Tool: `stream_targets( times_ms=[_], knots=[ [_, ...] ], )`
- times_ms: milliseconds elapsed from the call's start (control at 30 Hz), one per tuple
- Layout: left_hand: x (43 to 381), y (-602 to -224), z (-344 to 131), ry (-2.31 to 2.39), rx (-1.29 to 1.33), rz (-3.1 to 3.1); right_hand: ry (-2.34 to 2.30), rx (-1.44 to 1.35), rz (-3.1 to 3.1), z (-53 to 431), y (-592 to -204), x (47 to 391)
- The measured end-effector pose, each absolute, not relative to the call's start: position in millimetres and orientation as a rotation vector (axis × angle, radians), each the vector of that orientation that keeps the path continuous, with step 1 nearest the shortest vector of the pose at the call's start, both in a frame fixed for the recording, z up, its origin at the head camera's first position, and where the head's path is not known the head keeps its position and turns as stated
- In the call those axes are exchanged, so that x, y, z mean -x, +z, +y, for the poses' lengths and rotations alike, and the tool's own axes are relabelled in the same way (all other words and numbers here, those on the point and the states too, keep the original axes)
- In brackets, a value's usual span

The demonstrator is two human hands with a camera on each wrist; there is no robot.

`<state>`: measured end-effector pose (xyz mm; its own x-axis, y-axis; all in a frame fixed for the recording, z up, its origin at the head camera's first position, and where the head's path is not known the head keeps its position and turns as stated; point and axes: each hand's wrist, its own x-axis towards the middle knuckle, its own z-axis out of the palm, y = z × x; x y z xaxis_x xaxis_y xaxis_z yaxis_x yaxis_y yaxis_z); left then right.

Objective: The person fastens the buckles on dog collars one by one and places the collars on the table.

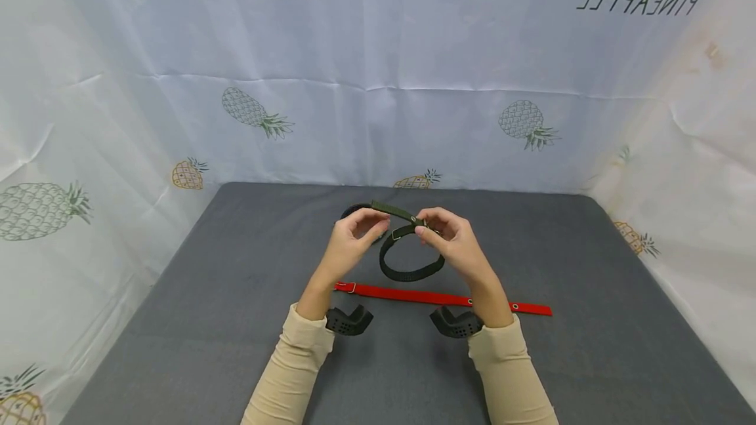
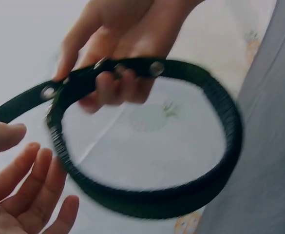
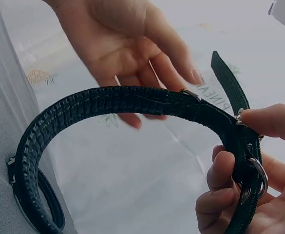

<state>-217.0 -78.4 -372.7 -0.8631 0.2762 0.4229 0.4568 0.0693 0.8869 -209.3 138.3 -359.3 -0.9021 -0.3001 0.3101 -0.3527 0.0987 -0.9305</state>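
Note:
A dark green collar, fastened into a loop, hangs between the hands above the table. It has metal eyelets, a buckle and a D-ring. My right hand pinches it at the buckle, thumb on one side and fingers curled round the other; the right wrist view shows this grip closely. The strap's free tail sticks out toward my left hand. In the left wrist view the left fingers are spread and relaxed beside the loop, with the thumb apart from them. Whether a left fingertip touches the strap I cannot tell.
A red collar lies stretched out on the grey table, partly under the right forearm. Behind the left hand lies a coiled black collar, mostly hidden. Pineapple-printed white cloth surrounds the table's back and sides.

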Motion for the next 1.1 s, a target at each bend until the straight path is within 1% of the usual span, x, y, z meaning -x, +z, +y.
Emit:
stream_targets(
  times_ms=[133, 267, 433, 567, 767, 1100],
  knots=[
    [215.4, -374.6, -68.4, -1.968, 0.749, -2.238, 1.992, -0.689, -2.282, 138.6, -359.0, 209.0],
    [213.7, -375.5, -61.4, -2.138, 0.712, -2.241, 2.011, -0.718, -2.265, 137.9, -359.9, 208.8],
    [213.3, -376.6, -57.2, -2.307, 0.663, -2.274, 2.015, -0.771, -2.256, 134.4, -360.7, 208.7],
    [213.2, -376.9, -56.2, -2.384, 0.65, -2.295, 2.009, -0.762, -2.271, 131.9, -361.1, 208.5],
    [213.6, -377.9, -56.8, -2.449, 0.663, -2.298, 1.988, -0.746, -2.294, 129.5, -362.2, 208.5],
    [214.4, -380.2, -57.1, -2.469, 0.675, -2.307, 2.009, -0.805, -2.27, 129.4, -360.2, 207.2]
  ],
)
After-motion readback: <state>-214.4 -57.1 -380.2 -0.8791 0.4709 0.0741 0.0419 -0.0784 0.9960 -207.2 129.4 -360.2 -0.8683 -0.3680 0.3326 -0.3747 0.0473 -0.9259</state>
